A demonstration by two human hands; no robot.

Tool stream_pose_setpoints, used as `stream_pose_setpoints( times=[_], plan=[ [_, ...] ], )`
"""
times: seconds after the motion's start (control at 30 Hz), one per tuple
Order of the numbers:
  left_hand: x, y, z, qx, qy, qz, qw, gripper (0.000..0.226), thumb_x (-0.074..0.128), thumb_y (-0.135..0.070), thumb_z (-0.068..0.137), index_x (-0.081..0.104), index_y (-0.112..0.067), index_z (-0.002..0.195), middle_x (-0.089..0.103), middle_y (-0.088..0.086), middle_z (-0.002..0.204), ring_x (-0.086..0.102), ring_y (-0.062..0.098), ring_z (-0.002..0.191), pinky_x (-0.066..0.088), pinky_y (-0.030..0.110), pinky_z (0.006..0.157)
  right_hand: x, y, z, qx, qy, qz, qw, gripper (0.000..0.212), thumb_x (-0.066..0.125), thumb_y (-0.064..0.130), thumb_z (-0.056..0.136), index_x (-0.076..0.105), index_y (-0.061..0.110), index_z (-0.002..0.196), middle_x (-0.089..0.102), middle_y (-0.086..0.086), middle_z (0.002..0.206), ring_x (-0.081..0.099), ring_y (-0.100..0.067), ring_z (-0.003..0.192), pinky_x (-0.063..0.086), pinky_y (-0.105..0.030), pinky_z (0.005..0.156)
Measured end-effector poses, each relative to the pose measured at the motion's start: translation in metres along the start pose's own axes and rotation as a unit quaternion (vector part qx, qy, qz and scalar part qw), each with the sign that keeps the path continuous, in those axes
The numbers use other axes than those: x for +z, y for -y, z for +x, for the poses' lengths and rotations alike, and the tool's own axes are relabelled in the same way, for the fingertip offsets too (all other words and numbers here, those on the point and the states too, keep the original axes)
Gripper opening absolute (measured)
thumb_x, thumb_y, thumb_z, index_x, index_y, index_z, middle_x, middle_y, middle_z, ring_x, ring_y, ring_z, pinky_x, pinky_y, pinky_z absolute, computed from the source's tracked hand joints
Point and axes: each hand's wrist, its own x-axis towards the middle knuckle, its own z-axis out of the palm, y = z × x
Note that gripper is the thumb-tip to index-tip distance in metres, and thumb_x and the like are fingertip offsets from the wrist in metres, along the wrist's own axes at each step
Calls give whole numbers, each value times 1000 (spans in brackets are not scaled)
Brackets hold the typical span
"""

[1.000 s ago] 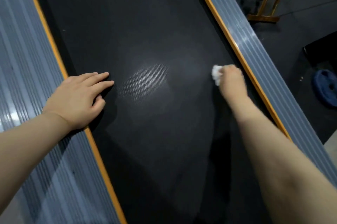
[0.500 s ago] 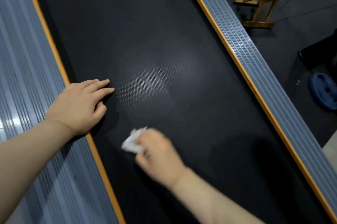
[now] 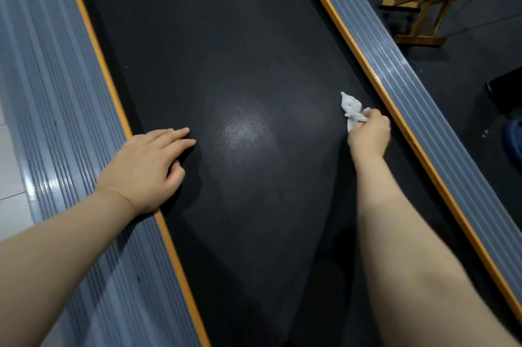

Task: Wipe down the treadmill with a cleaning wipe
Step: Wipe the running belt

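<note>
Head view, right hand: the right hand has swung back across the treadmill belt. Half a second ago it was low and near the left edge; now it sits at the far right, just beside the orange trim of the right side rail, much where it was a second ago.
Head view, cleaning wipe: the cleaning wipe is a crumpled white wad pinched in the curled fingers of that hand, its loose end sticking up and forward past the knuckles. Whether it touches the belt right now cannot be told.
Head view, left hand: the left hand has stayed put, fingers spread flat, heel on the left side rail and fingertips on the belt edge, bracing.
Head view, belt: a pale sheen sits mid-belt between the two hands.
Head view, surroundings: a wooden folding stool stands on the dark floor beyond the right rail.
Meaning for the task: the back-and-forth suggests full-width strokes over this band of belt; the rails and farther belt probably remain.
Next call: likely another sweep leftward, or a shift along the belt.
</note>
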Motion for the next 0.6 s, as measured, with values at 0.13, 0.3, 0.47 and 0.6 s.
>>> stream_pose_setpoints(
  times=[0.13, 0.3, 0.47, 0.6],
  plan=[
    [-2, -1, 0, -22, -23, -39, 999, 60, 35, -29, 90, 38, -13, 147, 54, 8, 143, 51, 26, 130, 39, 43, 108, 27, 60, -86, -204, 31, 63, 976, 36, 43, -3, 76, 66, 1, 105, 62, -25, 99, 59, -41, 89, 46, -41, 82],
    [1, -1, -2, -26, -42, -61, 997, 59, 36, -26, 90, 38, -9, 147, 56, 14, 139, 53, 31, 126, 38, 44, 105, 8, 105, -266, -458, 347, 116, 810, 54, 50, 0, 81, 47, 7, 134, 59, -16, 101, 55, -36, 89, 48, -45, 79],
    [-1, -3, -2, -26, -52, -76, 995, 56, 35, -24, 89, 42, -10, 144, 59, 14, 132, 55, 32, 120, 41, 46, 101, 9, 105, -269, -452, 420, 131, 776, 51, 56, 4, 87, 47, 12, 136, 49, -12, 115, 57, -37, 92, 51, -45, 76],
    [0, -2, -2, -29, -49, -74, 996, 56, 34, -25, 90, 41, -12, 144, 59, 12, 132, 56, 30, 120, 41, 45, 102, 10, 108, -268, -494, 390, 101, 770, 29, 61, 6, 86, 62, 7, 115, 50, -12, 109, 58, -36, 81, 51, -44, 63]
  ],
)
